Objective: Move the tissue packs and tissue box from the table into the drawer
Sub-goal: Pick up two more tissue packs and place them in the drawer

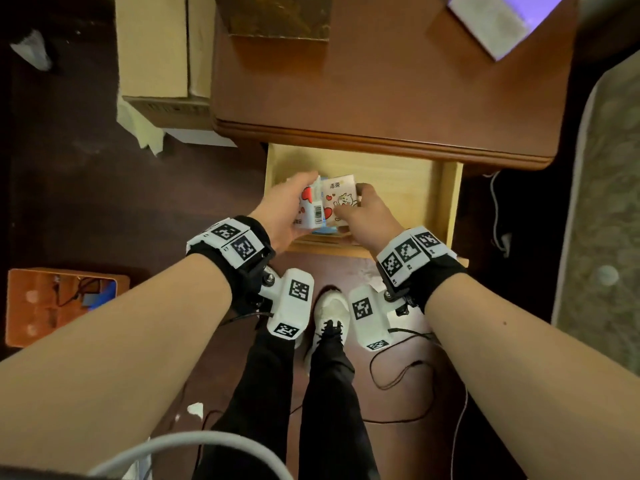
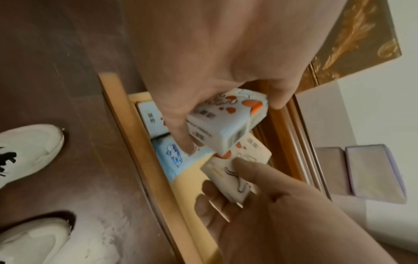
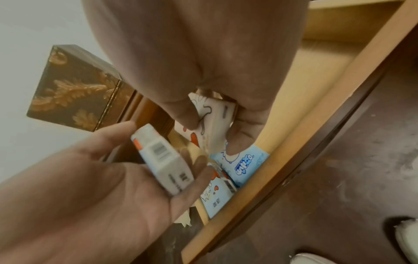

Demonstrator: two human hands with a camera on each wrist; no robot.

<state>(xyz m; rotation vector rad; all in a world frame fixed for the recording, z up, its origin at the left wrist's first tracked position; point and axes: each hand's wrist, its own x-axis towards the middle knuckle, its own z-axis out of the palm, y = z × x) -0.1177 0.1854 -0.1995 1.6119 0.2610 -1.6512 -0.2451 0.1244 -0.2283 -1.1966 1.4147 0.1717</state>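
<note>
Left hand (image 1: pixel 289 206) grips a heart-print tissue pack (image 1: pixel 310 211) over the open drawer (image 1: pixel 398 174); right hand (image 1: pixel 369 216) pinches a cat-print tissue pack (image 1: pixel 341 199). Blue tissue pack (image 3: pixel 243 165) lies inside.

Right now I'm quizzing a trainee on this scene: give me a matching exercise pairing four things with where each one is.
Things:
1. barcode tissue pack
2. cat-print tissue pack
3. blue tissue pack
4. gold-patterned tissue box

Places:
A. lying in the drawer
B. on the table
C. held by the left hand
D. held by the right hand

Pairs: 1-C, 2-D, 3-A, 4-B
</note>
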